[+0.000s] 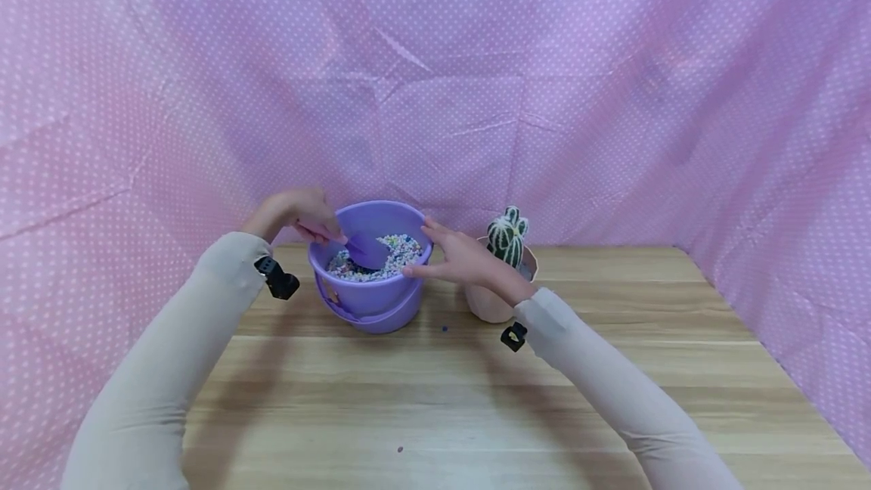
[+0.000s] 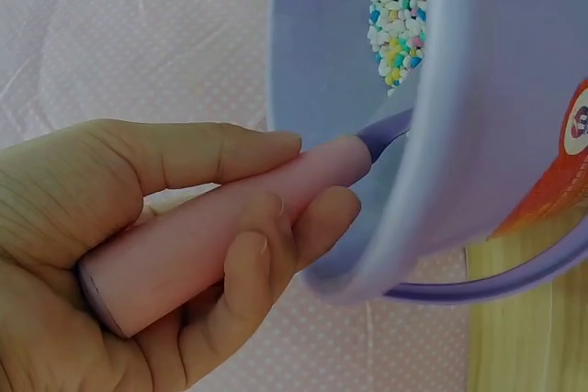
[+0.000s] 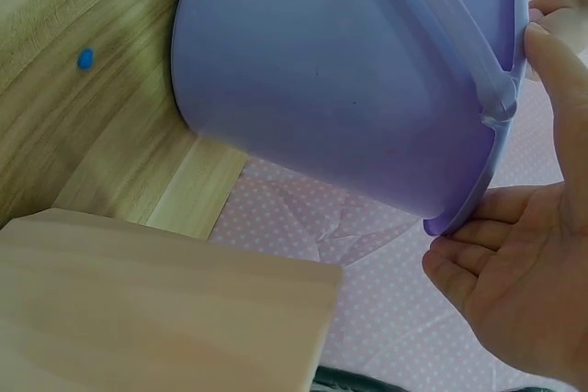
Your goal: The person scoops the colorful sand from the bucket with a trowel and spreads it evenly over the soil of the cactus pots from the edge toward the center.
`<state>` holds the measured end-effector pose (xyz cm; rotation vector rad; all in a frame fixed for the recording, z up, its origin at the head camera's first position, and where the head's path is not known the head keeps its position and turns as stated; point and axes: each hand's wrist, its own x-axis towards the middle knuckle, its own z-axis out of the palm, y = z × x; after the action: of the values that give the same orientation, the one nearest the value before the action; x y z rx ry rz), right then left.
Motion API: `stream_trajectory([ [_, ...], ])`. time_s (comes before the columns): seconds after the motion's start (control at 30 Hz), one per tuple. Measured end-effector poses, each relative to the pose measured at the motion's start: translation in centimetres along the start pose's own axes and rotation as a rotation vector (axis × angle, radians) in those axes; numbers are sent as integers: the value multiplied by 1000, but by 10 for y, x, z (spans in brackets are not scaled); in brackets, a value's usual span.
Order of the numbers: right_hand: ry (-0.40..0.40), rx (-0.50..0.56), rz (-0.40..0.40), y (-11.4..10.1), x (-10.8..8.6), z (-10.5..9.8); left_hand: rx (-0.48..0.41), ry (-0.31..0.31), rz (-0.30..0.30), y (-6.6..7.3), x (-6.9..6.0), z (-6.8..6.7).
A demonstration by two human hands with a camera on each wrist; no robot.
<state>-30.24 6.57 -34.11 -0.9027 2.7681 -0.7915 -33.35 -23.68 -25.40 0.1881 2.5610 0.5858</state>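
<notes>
Purple and holding pellets (image 1: 406,249), the bucket (image 1: 381,296) stands near the back edge of the counter (image 1: 612,369), left of its middle. The left grip (image 1: 308,212) is curled round the scoop (image 1: 366,251) by its handle (image 2: 230,236); the right grip (image 1: 459,257), fingers extended, touches the rim (image 1: 374,282) (one blue bit (image 1: 445,328) lies outside). A jerky lift could scatter pellets; lopsided pressure could tip the bucket.

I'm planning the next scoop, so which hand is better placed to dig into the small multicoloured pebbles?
Probably the left hand: it grips the pink cylindrical handle; the purple scoop blade is inside the round purple bucket. The right hand only touches the bucket's rim.
</notes>
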Motion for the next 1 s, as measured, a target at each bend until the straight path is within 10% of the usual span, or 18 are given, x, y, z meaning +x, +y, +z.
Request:
stream_trajectory([
  [0.43, 11, -5, -27, -3, 1, 2, 38, -242, 72, -6, -9, -19],
  [0.7, 6, -21, -32, -5, 1, 2, 122, -241, 17, 10, -7, -23],
  [1.0, 14, -2, -5, 1, -1, 3, -98, -162, 29, -3, 5, 5],
])
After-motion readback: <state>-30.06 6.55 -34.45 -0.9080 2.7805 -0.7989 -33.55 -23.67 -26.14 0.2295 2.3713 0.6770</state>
